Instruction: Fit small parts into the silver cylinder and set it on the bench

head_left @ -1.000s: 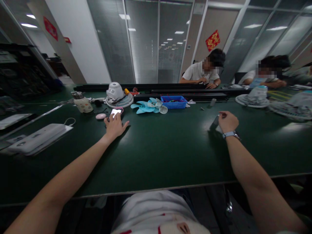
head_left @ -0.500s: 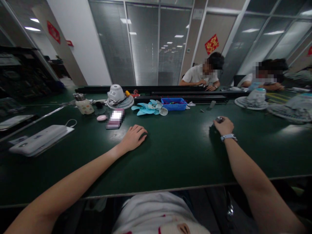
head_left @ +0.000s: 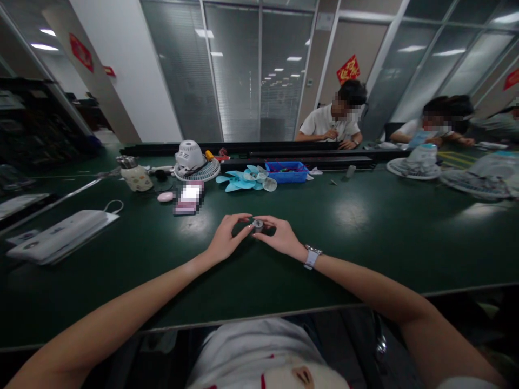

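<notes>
A small grey cylindrical part [head_left: 258,225] with dark marks on its top face is held just above the green table, in front of my body. My right hand [head_left: 281,235] pinches it from the right between thumb and fingers. From the left, the thumb and fingertips of my left hand [head_left: 228,238] come up against the same part, curved round a gap. Whether anything else sits inside the left hand's curl is too dark to tell. Beyond my hands lie light-blue fan blades [head_left: 239,180] and a phone [head_left: 188,198].
A blue bin [head_left: 286,172] with small parts stands behind the blades. At the left are a white fan housing [head_left: 190,155], a patterned container [head_left: 135,175], a pink oval object [head_left: 166,197] and a white pouch [head_left: 60,232]. Two co-workers sit opposite, near more fan parts [head_left: 417,163].
My right hand has carried the grey part leftward from the right side of the table. My left hand has shifted slightly right and turned, and both hands now meet at the part.
</notes>
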`<state>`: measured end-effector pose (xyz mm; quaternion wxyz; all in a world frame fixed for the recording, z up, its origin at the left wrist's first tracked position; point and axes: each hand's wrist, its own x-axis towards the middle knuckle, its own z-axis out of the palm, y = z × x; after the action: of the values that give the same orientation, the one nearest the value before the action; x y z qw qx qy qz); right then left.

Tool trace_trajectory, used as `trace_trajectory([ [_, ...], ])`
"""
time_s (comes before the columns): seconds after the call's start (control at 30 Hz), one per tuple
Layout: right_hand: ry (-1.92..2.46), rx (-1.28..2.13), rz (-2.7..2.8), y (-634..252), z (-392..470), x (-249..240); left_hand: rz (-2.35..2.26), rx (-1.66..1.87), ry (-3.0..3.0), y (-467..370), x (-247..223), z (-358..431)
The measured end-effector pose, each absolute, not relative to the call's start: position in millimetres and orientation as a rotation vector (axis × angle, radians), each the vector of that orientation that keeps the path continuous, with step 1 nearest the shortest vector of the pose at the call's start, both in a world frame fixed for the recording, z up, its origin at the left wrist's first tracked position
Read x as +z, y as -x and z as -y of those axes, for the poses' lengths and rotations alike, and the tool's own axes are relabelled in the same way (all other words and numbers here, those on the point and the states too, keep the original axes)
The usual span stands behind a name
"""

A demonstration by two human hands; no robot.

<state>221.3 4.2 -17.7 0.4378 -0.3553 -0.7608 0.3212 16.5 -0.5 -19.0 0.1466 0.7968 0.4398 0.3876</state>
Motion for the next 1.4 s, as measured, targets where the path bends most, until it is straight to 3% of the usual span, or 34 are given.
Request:
trace_trajectory([
  [0.37, 0.827, 1.124, 1.865, -227, -13, -24, -1.151, 1.111, -2.235, -26, -14, -6],
  [0.77, 0.825, 1.072, 1.910, -226, -9, -21, -1.258, 1.321, -2.201, -14, 11, -15],
  [1.1, 0.811, 1.079, 1.938, -229, -8, -20, -1.434, 0.954, -2.387, 11, -16, -16],
  [1.23, 0.819, 1.082, 1.933, -229, -9, -21, -1.640, 0.640, -2.431, 12, -26, -13],
  [1.4, 0.813, 1.079, 1.931, -228, -9, -22, -1.587, 0.511, -2.468, 10, -35, -15],
])
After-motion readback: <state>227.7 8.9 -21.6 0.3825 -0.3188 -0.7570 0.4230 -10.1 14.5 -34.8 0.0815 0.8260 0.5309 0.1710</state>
